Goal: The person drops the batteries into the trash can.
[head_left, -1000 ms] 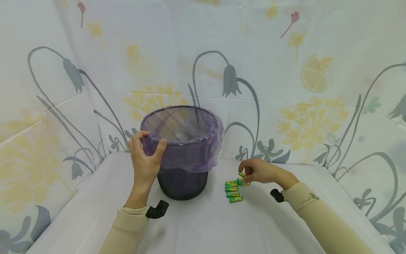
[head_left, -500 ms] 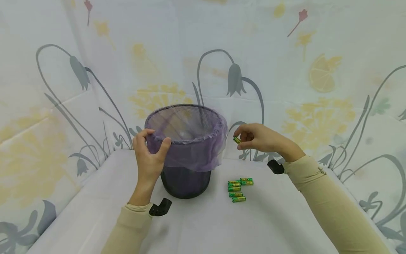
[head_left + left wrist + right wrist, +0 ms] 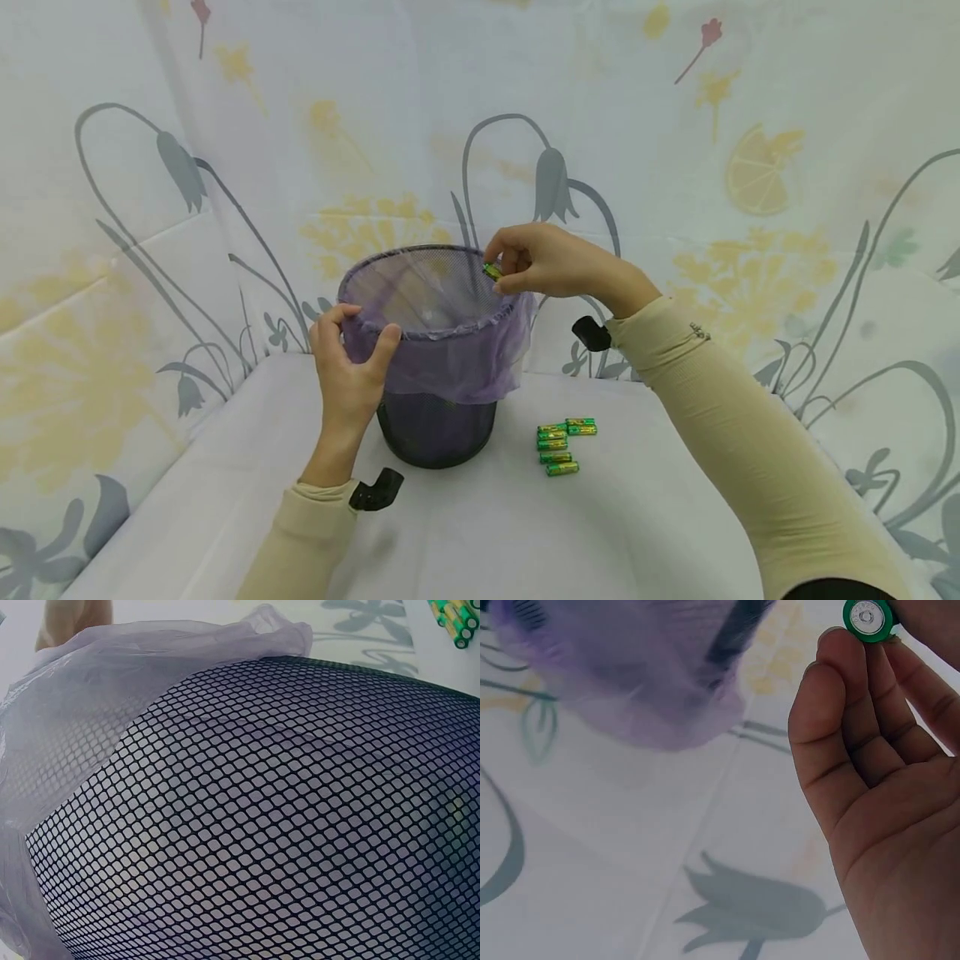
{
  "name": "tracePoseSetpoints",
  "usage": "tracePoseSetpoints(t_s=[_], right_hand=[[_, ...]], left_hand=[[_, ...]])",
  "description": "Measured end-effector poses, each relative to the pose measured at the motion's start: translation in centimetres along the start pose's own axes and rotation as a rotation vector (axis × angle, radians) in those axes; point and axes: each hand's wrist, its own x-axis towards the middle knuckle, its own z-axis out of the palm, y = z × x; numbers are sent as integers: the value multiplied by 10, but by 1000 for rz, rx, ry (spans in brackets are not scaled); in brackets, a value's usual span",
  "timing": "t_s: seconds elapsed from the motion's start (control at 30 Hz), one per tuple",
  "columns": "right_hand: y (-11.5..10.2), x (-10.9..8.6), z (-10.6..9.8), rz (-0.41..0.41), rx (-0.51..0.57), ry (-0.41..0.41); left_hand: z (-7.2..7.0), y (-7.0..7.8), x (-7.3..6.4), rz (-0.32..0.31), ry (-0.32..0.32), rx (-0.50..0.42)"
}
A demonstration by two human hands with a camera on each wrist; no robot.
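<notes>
My right hand [image 3: 558, 262] pinches a green and yellow battery [image 3: 492, 272] between thumb and fingers, over the right side of the wastebasket's rim. Its silver end shows in the right wrist view, where the battery [image 3: 868, 616] sits at the fingertips. The black mesh wastebasket [image 3: 437, 433] stands upright, with a thin purple bin liner [image 3: 450, 367] folded down over its rim. My left hand [image 3: 348, 379] grips the near left of that rim, thumb and fingers spread along it. Close mesh [image 3: 262, 825] fills the left wrist view; the left fingers are out of sight there.
Several loose batteries [image 3: 553, 445] lie on the white cloth [image 3: 525, 533], right of the wastebasket. A patterned curtain [image 3: 375, 108] with grey flowers rises behind and at both sides.
My right hand has lifted a battery from the group on the cloth and carried it up and left to the wastebasket's rim. The left hand has kept its hold.
</notes>
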Motion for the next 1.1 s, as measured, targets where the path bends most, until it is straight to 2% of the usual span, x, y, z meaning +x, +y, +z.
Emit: tracePoseSetpoints(t_s=[0.23,0.37,0.77,1.1], right_hand=[[-12,32,11,-58,27,-10],[-12,46,21,-47,27,-36],[-16,69,46,-20,-37,-70],[-9,76,65,20,-24,-139]], left_hand=[[-1,0,1,3,11,8],[-1,0,-1,-6,8,12],[0,1,1,-17,1,4],[1,2,0,-22,-2,1]])
